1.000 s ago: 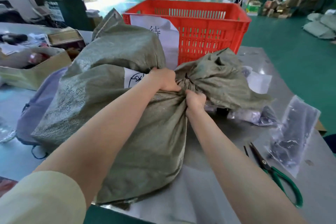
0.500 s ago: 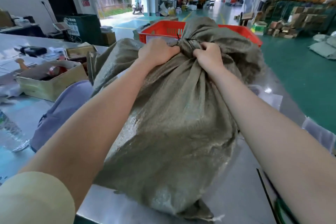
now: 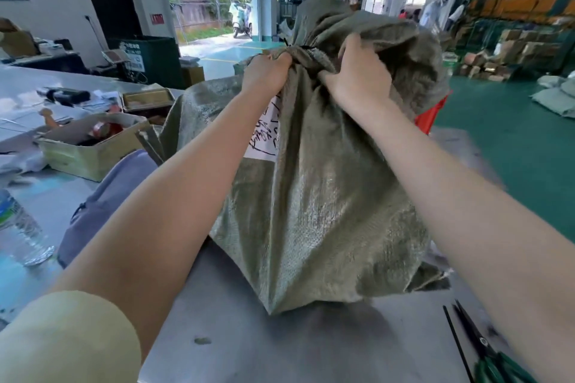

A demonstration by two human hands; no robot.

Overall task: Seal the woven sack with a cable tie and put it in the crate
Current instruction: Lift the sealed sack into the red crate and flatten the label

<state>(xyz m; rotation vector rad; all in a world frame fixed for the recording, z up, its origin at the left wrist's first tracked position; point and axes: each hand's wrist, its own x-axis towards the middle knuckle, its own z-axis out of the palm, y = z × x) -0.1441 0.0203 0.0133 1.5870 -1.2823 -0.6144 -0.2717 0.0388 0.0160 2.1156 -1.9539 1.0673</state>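
Note:
The grey-green woven sack [image 3: 317, 205] hangs lifted above the metal table [image 3: 280, 345], its bottom corners off the surface. A black cable tie [image 3: 303, 47] cinches its bunched neck. My left hand [image 3: 267, 73] grips the neck just left of the tie. My right hand [image 3: 357, 78] clutches the gathered fabric to the right of it. A white label with handwriting [image 3: 264, 134] shows on the sack's side. The red crate [image 3: 431, 115] stands behind the sack, only a corner of it visible.
Green-handled scissors [image 3: 491, 354] and a loose black cable tie [image 3: 457, 342] lie at the table's right front. On the left are a cardboard box [image 3: 90, 146], a lilac bag [image 3: 105, 202] and a plastic bottle [image 3: 21, 227]. Green floor drops away to the right.
The sack went from lying on the table to being hoisted upright by its tied neck, rising higher in front of the crate. Both hands stayed on the neck.

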